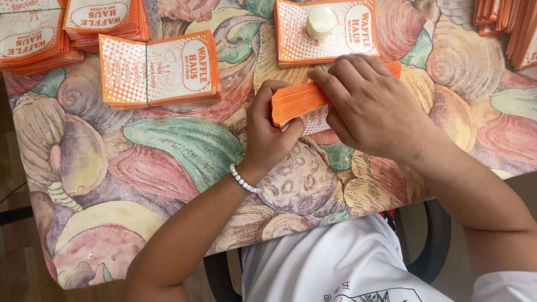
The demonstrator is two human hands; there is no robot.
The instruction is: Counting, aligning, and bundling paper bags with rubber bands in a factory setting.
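Left hand (268,131) and right hand (372,109) clasp an orange paper stack (296,100) on edge.

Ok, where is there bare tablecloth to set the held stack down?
The widest bare patch is the near-left tablecloth, bordered by the flat stack above and the left hand on its right. The far edge is crowded: more stacks, and one bearing a round white object. Both hands, right hand included, grip the orange stack.
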